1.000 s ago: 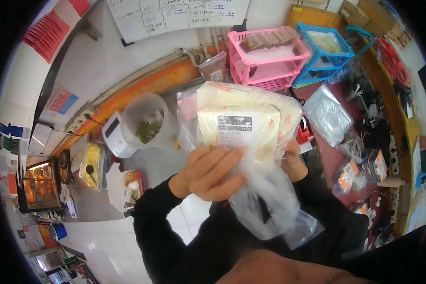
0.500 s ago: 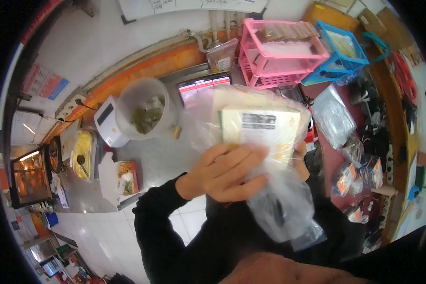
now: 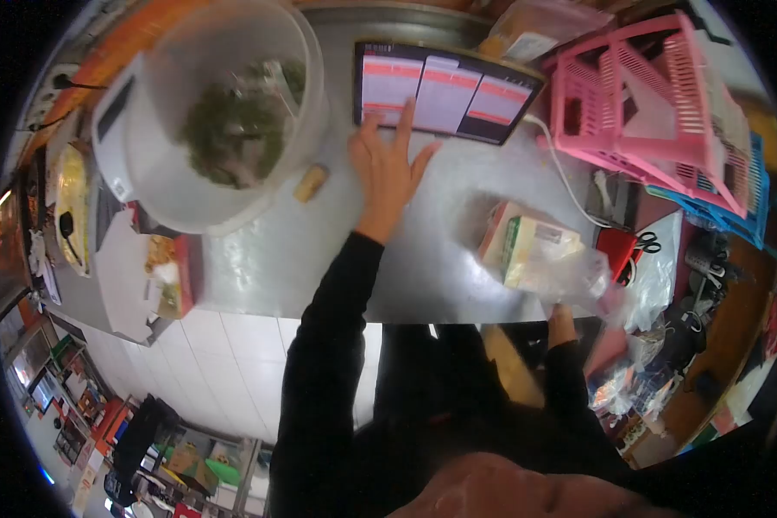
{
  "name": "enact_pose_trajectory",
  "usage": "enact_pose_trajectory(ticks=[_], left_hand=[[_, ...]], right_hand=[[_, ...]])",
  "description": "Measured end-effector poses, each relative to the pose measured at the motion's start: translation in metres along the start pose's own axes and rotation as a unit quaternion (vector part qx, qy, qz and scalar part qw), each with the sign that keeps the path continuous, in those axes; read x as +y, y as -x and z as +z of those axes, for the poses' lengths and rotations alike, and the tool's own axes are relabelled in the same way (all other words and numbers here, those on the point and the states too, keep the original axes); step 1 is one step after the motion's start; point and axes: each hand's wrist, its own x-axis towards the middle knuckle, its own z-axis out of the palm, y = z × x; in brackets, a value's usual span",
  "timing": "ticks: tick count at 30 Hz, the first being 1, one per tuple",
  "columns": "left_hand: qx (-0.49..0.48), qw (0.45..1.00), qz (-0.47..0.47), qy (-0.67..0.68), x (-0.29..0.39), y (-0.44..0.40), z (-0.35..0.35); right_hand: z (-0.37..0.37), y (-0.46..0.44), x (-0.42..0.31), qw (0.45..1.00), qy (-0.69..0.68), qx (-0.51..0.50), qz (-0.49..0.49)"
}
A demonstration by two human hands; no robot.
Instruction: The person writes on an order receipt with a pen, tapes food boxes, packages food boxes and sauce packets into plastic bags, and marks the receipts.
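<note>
My left hand [image 3: 387, 173] reaches over the counter to a tablet [image 3: 445, 91]. Its fingers are apart and hold nothing, and the index finger is stretched onto the lit screen of white columns and red bars. A clear plastic bag [image 3: 583, 272] with food boxes [image 3: 535, 246] inside rests near the counter's front edge, at the right. My right hand [image 3: 563, 326] is at the bag's near side, its fingers closed on the plastic and partly hidden by it.
A large translucent tub [image 3: 311, 112] with bagged greens stands at the left, beside a white device [image 3: 116, 129]. An open takeaway box [image 3: 186, 276] sits at the front left. A cork-like piece [image 3: 311, 183] lies mid-counter. Pink baskets [image 3: 630, 104] and scissors [image 3: 647, 243] are at the right.
The bag with the boxes went from up in front of me down onto the counter at the right. My left hand let go of it and moved to the tablet. The view shifted closer to the counter.
</note>
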Motion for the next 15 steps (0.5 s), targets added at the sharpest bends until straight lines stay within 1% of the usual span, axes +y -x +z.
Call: enact_pose_trajectory(ticks=[2,5,6,8,14,15], left_hand=[[0.017,0.998,-0.027,-0.053,-0.006,-0.002,0.014],[0.001,0.999,-0.007,-0.052,-0.015,0.011,0.017],[0.005,0.999,-0.001,-0.043,-0.019,0.018,0.018],[0.013,1.0,0.014,-0.023,-0.025,0.033,0.015],[-0.016,0.998,-0.055,-0.013,-0.027,0.034,0.005],[-0.017,0.998,-0.053,-0.017,-0.027,0.032,0.006]], right_hand=[[-0.001,-0.001,0.008,0.991,0.121,0.016,-0.054],[-0.004,0.007,0.012,0.953,0.269,0.027,-0.136],[-0.005,0.01,0.013,0.941,0.3,0.031,-0.154],[-0.006,0.012,0.015,0.925,0.335,0.032,-0.176],[-0.007,0.009,0.013,0.897,0.385,0.046,-0.214],[-0.01,0.006,0.011,0.895,0.387,0.043,-0.216]])
